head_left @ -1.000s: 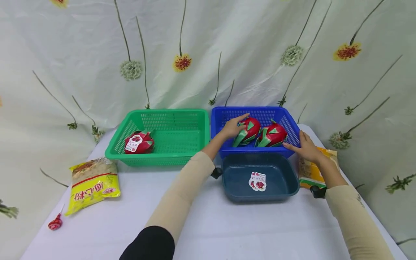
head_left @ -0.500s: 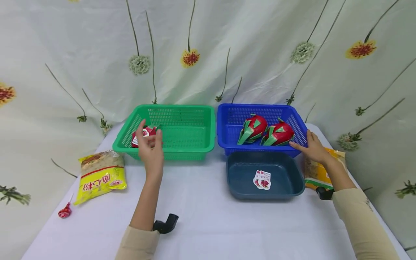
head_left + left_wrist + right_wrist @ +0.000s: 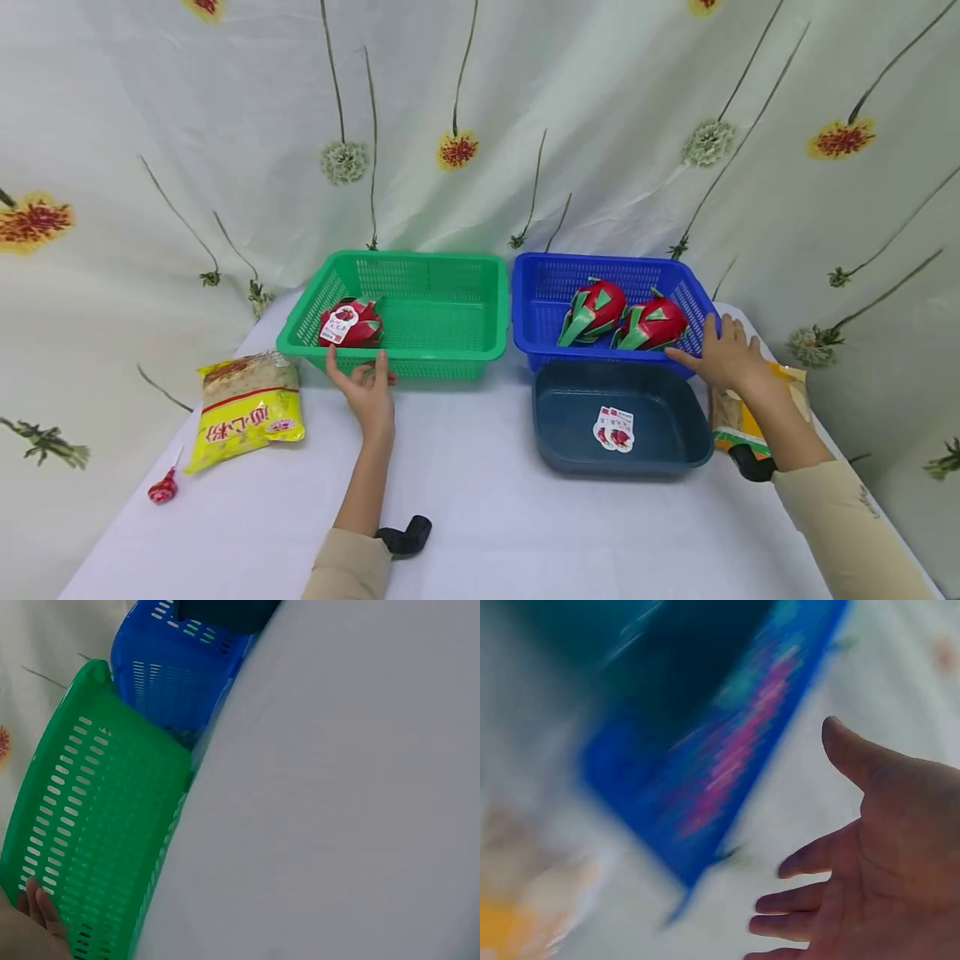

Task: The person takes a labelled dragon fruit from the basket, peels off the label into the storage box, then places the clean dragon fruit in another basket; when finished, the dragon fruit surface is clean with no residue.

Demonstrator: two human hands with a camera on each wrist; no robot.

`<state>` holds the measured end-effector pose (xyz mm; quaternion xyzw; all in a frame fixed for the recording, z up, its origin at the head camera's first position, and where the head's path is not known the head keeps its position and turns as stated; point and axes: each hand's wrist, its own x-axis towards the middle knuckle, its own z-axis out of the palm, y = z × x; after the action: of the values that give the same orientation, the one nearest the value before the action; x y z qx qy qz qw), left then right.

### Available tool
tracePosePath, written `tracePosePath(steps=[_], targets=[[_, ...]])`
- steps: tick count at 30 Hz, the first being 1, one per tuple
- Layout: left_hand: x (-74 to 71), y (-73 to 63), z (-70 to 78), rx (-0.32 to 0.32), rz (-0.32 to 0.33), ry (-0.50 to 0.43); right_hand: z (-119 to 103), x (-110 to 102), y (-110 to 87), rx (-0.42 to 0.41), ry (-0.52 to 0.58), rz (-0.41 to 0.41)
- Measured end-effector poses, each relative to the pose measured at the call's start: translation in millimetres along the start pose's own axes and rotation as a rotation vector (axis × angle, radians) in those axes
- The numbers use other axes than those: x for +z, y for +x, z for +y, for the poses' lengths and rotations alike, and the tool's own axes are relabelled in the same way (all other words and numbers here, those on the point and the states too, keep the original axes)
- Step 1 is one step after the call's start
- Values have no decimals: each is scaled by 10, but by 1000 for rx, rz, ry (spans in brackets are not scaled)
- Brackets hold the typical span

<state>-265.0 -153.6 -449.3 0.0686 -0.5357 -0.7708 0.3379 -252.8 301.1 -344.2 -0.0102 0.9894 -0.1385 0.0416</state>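
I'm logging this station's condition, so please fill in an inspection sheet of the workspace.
Surface: white cloth.
Job's things: labelled red fruit in green basket; two fruits in blue basket; stickers in dark tray.
Clutter: yellow bag and lollipop at left; orange bag at right.
Hands: left hand at green basket's near wall, contact unclear; right hand, spread, at blue basket's right end.
Cables: nothing seen.
Surroundings: flowered curtain behind.

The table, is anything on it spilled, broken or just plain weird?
Nothing looks spilled or broken. The red lollipop looks a bit out of place: it lies loose on the table near the yellow macaroni bag, while the dragon fruits sit inside the green basket and blue basket.
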Motion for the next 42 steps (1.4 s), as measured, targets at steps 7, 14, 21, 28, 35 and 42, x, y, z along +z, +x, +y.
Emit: tracePosePath(steps=[7,14,21,28,35,42], targets=[[94,17,-8,28,9,-162,-1215,14,42,-329,88,-59],[157,2,-23,4,-11,-151,-2470,94,654,-622,215,-109],[78,-29,-27,24,8,-161,-3443,412,1224,-693,508,-77],[-56,-81,-30,32,6,-153,-3785,1067,1546,-570,647,-211],[-70,-61,-17,83,-1,-149,-3951,1420,1597,-539,666,-372],[-31,-45,2,73,-14,-158,-4000,1592,1666,-507,702,-386]])
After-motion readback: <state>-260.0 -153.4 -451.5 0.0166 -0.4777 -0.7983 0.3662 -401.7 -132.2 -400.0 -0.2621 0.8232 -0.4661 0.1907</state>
